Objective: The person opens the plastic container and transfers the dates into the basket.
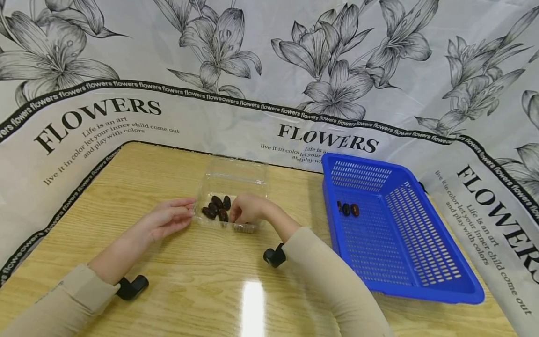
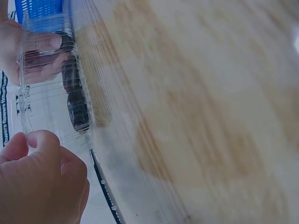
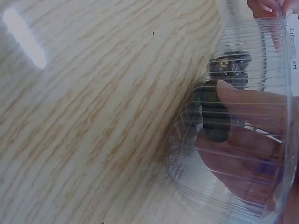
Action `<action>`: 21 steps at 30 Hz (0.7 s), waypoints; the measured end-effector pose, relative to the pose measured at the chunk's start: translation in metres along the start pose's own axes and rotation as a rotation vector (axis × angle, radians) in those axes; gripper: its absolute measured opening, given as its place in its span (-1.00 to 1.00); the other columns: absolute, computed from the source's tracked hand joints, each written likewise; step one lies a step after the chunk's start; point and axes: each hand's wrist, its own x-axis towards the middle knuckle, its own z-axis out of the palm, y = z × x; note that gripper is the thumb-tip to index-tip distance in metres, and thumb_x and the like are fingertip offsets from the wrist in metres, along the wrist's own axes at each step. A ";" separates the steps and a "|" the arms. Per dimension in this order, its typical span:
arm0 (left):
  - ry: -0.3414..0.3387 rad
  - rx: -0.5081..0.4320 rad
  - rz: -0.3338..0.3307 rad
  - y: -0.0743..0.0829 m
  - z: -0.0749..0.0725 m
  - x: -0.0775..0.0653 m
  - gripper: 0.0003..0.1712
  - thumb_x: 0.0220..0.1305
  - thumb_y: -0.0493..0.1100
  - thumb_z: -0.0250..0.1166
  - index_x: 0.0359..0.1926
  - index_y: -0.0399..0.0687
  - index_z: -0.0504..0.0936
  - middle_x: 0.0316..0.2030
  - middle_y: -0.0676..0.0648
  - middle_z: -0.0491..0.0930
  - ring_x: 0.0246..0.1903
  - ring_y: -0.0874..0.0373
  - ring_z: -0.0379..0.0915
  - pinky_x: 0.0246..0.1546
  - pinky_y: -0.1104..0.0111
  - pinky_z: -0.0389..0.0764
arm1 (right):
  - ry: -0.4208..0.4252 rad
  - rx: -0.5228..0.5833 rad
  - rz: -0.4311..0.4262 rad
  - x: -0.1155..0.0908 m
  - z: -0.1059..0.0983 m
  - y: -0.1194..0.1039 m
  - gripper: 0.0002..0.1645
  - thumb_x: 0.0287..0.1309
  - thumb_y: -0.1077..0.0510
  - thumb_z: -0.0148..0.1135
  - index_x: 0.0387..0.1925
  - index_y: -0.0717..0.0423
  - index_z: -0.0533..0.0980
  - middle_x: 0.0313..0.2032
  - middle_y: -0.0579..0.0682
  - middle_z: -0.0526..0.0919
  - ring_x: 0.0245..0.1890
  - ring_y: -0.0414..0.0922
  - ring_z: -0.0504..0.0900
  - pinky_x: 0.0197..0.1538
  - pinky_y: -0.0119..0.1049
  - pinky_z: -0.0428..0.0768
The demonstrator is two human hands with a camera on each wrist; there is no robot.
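Several dark brown dates (image 1: 209, 213) lie in a clear plastic clamshell container (image 1: 263, 187), whose lid stands folded back. My left hand (image 1: 170, 218) pinches the container's left rim between thumb and forefinger, as the left wrist view shows at the rim (image 2: 29, 122). Inside the container is my right hand (image 1: 249, 208), reaching over the front wall. Through the ribbed plastic in the right wrist view, its thumb and fingers pinch one date (image 3: 216, 114) low by the container's floor. Other dates (image 3: 229, 70) sit just beyond that thumb.
A blue slotted plastic basket (image 1: 421, 292) stands to the right on the wooden table (image 1: 189, 281). In it, a few dates (image 1: 355, 210) lie near its left wall. A white flower-printed sheet (image 1: 252, 121) rises behind the table and along its sides.
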 end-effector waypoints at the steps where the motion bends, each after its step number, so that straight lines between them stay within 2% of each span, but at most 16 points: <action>1: 0.002 -0.001 -0.001 0.000 0.000 0.000 -0.24 0.25 -0.51 0.00 0.40 -0.38 -0.13 -0.15 0.02 0.41 -0.32 0.28 0.45 -0.24 0.50 0.51 | -0.001 -0.005 0.000 0.000 0.000 0.000 -0.85 0.06 0.41 0.23 -0.31 0.23 0.65 -0.30 0.04 0.67 -0.28 -0.15 0.60 -0.22 -0.44 0.54; 13: 0.010 -0.007 -0.012 0.002 0.001 -0.001 -0.23 0.26 -0.50 0.02 0.40 -0.36 -0.13 -0.17 0.03 0.41 -0.33 0.29 0.45 -0.25 0.51 0.50 | -0.011 -0.001 0.022 0.003 0.000 0.000 -0.88 0.07 0.40 0.24 -0.34 0.22 0.65 -0.32 0.02 0.66 -0.29 -0.14 0.59 -0.21 -0.42 0.54; 18: 0.009 -0.009 -0.015 0.002 0.001 0.000 -0.24 0.27 -0.49 0.02 0.41 -0.35 -0.13 -0.17 0.03 0.41 -0.32 0.29 0.45 -0.25 0.51 0.50 | 0.014 0.091 0.032 0.002 -0.001 0.003 -0.91 0.08 0.39 0.24 -0.33 0.25 0.62 -0.35 0.02 0.64 -0.36 -0.18 0.55 -0.27 -0.43 0.52; 21: 0.008 -0.006 -0.016 0.002 0.001 -0.001 -0.23 0.27 -0.48 0.03 0.41 -0.34 -0.13 -0.18 0.03 0.41 -0.31 0.29 0.45 -0.24 0.50 0.50 | 0.043 0.206 0.069 0.002 -0.005 0.004 -0.91 0.10 0.35 0.25 -0.30 0.29 0.58 -0.37 0.02 0.60 -0.40 -0.20 0.50 -0.30 -0.43 0.50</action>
